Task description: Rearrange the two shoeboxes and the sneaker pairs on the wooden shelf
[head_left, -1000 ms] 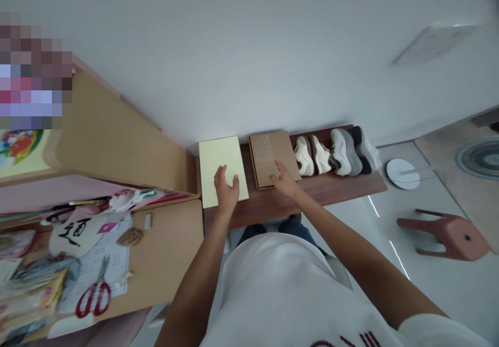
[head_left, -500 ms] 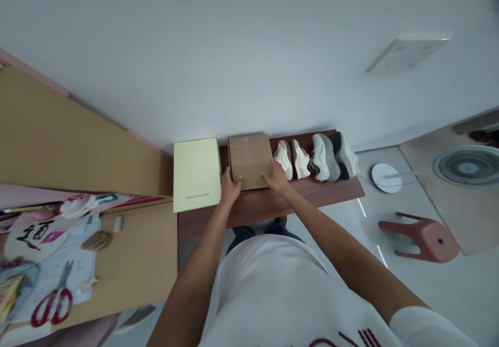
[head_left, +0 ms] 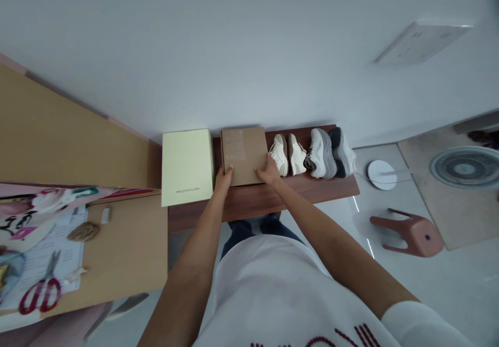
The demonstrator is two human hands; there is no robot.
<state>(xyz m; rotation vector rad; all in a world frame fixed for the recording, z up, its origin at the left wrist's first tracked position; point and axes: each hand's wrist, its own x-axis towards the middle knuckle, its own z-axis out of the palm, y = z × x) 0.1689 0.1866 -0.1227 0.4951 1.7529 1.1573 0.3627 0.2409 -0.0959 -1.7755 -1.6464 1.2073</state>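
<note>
A brown cardboard box (head_left: 246, 152) stands on a reddish wooden shelf (head_left: 249, 201) against the wall. My left hand (head_left: 223, 179) grips its near left corner, thumb on the lid and the other fingers hidden down the side. At the right side, my right hand (head_left: 270, 171) holds the box the same way, thumb on top. Left of it is a pale yellow box (head_left: 187, 165) lettered MEIZHIYUAN. To the right sit a cream pair of sneakers (head_left: 279, 155) and a grey-white pair of sneakers (head_left: 322, 152).
On the left, a cardboard-coloured desk (head_left: 128, 248) carries red-handled scissors (head_left: 41, 292), papers and a tan bundle (head_left: 83, 231). A pink stool (head_left: 423, 235), a white round base (head_left: 382, 174) and a fan (head_left: 465, 168) are on the right. A socket plate (head_left: 424, 43) is on the wall.
My left hand has moved from the box's front edge to its left corner, closing around it. The right hand stays on the right side. The view has shifted slightly.
</note>
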